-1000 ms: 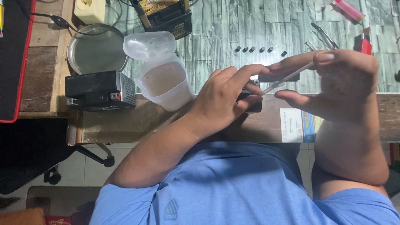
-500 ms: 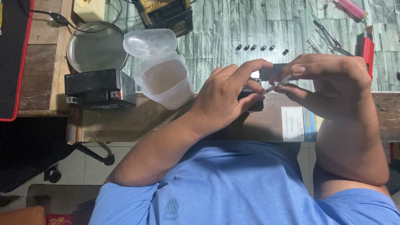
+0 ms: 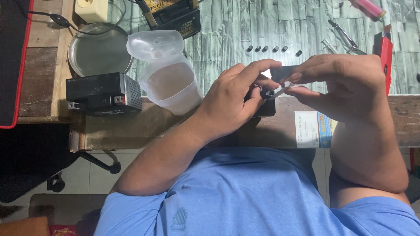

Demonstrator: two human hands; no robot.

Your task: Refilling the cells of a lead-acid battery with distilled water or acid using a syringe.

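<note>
Syringe [image 3: 286, 86], pinched by the right hand [image 3: 345, 83], is being pressed into a small black battery [image 3: 262, 102] gripped by the left hand [image 3: 232, 102], so steady aim is judged necessary.

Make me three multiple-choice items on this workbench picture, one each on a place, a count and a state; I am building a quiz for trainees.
1. Where does the translucent plastic container stand?
A. Right of the small black battery
B. On the floor
C. Inside the round metal dish

2. How many small dark caps lie in the loose row on the grey tabletop?
A. Two
B. Six
C. Ten

3. What state is the container's lid in?
A. Shut tight
B. Flipped open
C. Lying on the red tool

Answers: 1 A, the container sits beside the battery, toward the left hand. 2 B, six dark caps show above the hands. 3 B, the lid tilts back and the inside shows. Both the left hand and the right hand hold a small black part with their fingers.
</note>
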